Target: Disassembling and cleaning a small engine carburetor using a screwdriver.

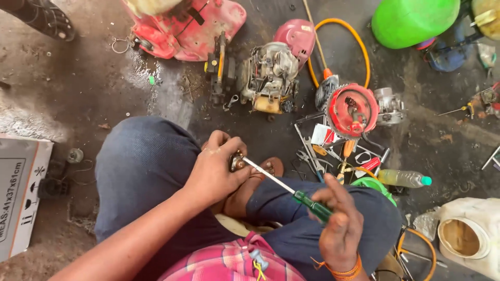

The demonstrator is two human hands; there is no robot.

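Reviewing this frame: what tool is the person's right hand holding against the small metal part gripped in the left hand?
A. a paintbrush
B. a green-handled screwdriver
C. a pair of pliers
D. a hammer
B: the right hand grips a green-handled screwdriver whose metal shaft runs up to the small metal part held in the left hand.

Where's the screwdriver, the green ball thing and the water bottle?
Screwdriver (311, 206): head view, on its green handle.
Green ball (411, 21): head view, on its rounded middle.
Bottle (401, 178): head view, on its clear body.
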